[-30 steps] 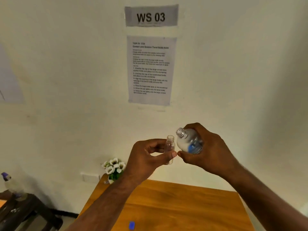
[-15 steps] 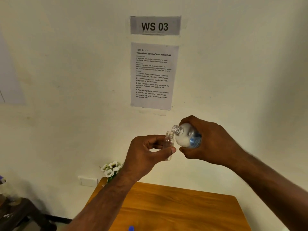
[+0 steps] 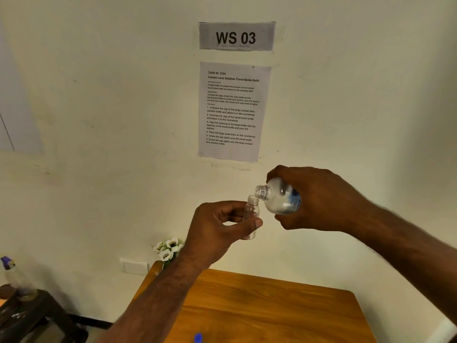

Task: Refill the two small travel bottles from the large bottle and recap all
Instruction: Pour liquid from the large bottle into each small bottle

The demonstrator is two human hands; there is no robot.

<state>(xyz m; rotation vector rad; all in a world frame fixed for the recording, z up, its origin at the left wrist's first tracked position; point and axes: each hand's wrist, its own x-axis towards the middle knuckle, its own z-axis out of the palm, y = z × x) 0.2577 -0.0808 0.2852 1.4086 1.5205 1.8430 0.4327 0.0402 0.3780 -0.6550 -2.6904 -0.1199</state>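
Large bottle [image 3: 280, 198], gripped by right hand [image 3: 321, 199]: now tipped further, its mouth touching the rim of the small travel bottle [image 3: 251, 214] from 1 o'clock. Small travel bottle: upright, uncapped, pinched by left hand [image 3: 217, 231], both raised above the bench [image 3: 272, 308] as before.

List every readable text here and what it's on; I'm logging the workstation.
"WS 03": grey sign on the wall.
"TASK ID: 3724" and "Contact Lens Solution Travel Bottle Refill": head of the sheet below it; its six numbered steps are small.
Large bottle label: unreadable.
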